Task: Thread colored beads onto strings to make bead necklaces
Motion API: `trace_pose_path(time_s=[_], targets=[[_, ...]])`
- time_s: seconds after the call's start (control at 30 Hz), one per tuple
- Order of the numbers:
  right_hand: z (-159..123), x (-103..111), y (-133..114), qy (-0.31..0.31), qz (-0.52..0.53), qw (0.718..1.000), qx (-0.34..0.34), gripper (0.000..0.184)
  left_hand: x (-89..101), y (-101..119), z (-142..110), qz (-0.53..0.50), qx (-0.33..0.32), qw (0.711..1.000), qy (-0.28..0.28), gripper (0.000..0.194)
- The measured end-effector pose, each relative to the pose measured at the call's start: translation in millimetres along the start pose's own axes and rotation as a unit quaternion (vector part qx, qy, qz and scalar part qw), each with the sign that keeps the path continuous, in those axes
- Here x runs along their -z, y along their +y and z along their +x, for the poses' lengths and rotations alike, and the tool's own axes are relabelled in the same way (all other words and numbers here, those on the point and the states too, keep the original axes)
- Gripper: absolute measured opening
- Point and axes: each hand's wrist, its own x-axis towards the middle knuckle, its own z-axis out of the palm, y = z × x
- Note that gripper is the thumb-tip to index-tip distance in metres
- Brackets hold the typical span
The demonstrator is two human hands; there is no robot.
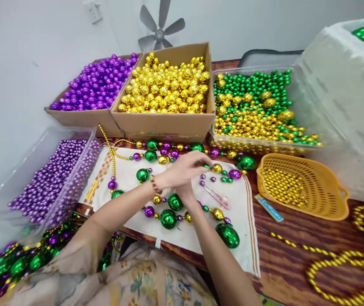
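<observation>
My left hand [188, 168], with a beaded bracelet [154, 183] at its wrist, reaches across the white cloth [239, 225]. Its fingers are bent and drawn together beside a strand with a gold bead [217, 168] and a purple bead [234, 174]; what they pinch, if anything, I cannot make out. My right hand [185, 190] is just under the left one, its fingers hidden behind it. Strung beads, among them a big green bead [168, 219], lie around both wrists. Loose small purple beads [213, 179] and a pink-handled tool [222, 199] rest right of the hands.
Behind the cloth stand boxes of purple beads [95, 85] and gold beads [166, 85], and a bin of green and gold beads [255, 106]. A clear bin [88, 144] is at left. An orange basket [325, 199], blue-labelled packet [269, 208] and gold bead string [344, 259] are at right.
</observation>
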Motion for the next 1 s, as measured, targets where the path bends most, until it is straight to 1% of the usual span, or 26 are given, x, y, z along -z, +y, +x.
trace_pose_path(time_s=[0.03, 0.07, 0.1, 0.13, 0.2, 0.23, 0.3, 0.37, 0.43, 0.5, 0.57, 0.8, 1.0], targets=[[-1, 0, -1, -0.002, 0.007, 1.0, -0.004, 0.041, 19.6, 2, -11, -0.108, 0.025, 0.992, 0.051, 0.011], [-3, 0, -3, -0.002, 0.021, 1.0, -0.014, 0.041, 39.4, 2, -24, -0.205, 0.049, 0.971, 0.111, 0.013], [-4, 0, -6, -0.002, 0.035, 0.999, -0.022, 0.039, 58.4, 1, -36, -0.281, 0.065, 0.942, 0.172, 0.016], [-5, -1, -9, -0.003, 0.048, 0.998, -0.027, 0.036, 75.7, -1, -48, -0.336, 0.077, 0.911, 0.226, 0.018], [-7, -3, -15, -0.002, 0.072, 0.997, -0.038, 0.031, 102.8, -9, -69, -0.398, 0.092, 0.86, 0.307, 0.02], [-8, -5, -19, -0.002, 0.083, 0.996, -0.043, 0.029, 112.1, -13, -78, -0.416, 0.099, 0.84, 0.333, 0.02], [-8, -7, -26, -0.012, 0.093, 0.994, -0.052, 0.027, 123.0, -21, -90, -0.447, 0.109, 0.809, 0.366, 0.014], [-8, -9, -31, -0.037, 0.083, 0.994, -0.055, 0.025, 126.6, -28, -95, -0.473, 0.114, 0.786, 0.381, 0.009], [-7, -10, -35, -0.064, 0.064, 0.995, -0.051, 0.023, 126.6, -32, -96, -0.49, 0.113, 0.774, 0.384, 0.006], [-7, -11, -37, -0.083, 0.046, 0.995, -0.041, 0.022, 125.6, -33, -95, -0.498, 0.107, 0.773, 0.38, 0.004], [-6, -12, -37, -0.09, 0.031, 0.995, -0.032, 0.023, 125.1, -32, -94, -0.499, 0.103, 0.773, 0.379, 0.003], [-4, -12, -42, -0.09, 0.003, 0.995, -0.03, 0.024, 126.7, -31, -88, -0.495, 0.103, 0.764, 0.402, 0.006], [-6, -10, -40, -0.084, -0.012, 0.996, -0.037, 0.025, 125.6, -33, -84, -0.484, 0.112, 0.769, 0.403, 0.007]])
